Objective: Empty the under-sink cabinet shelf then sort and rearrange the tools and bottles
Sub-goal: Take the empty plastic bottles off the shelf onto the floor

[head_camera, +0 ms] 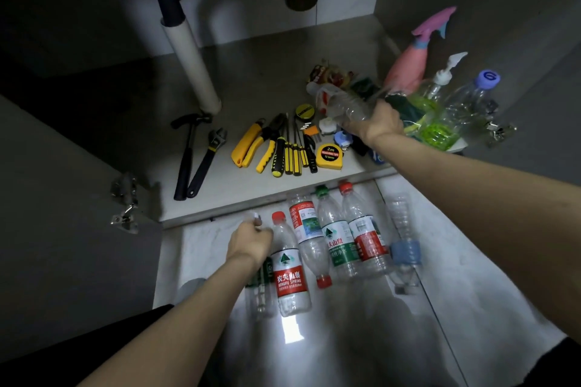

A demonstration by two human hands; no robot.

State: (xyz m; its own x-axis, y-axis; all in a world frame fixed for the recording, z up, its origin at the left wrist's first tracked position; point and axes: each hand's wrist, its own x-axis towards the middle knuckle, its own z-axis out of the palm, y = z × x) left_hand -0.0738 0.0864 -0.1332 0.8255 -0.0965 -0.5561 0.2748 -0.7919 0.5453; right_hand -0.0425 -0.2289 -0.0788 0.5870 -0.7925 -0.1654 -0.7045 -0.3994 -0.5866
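Note:
My right hand (375,124) grips a clear ribbed plastic bottle (347,105) held over the cabinet shelf (257,97), right of the tools. My left hand (250,240) is down on the floor, curled round the neck of a clear bottle with a green label (259,287) that lies mostly under my wrist. Beside it several water bottles lie in a row, among them one with a red label (289,273) and one with a blue label (404,250). On the shelf lie a hammer (187,155), a wrench (207,160), yellow-handled pliers and screwdrivers (283,151) and a tape measure (329,154).
At the shelf's right stand a pink spray bottle (408,66), a green pump bottle (430,110) and a clear bottle with a blue cap (471,97). A white drain pipe (191,63) comes down at the back left. Door hinges (125,207) flank the opening.

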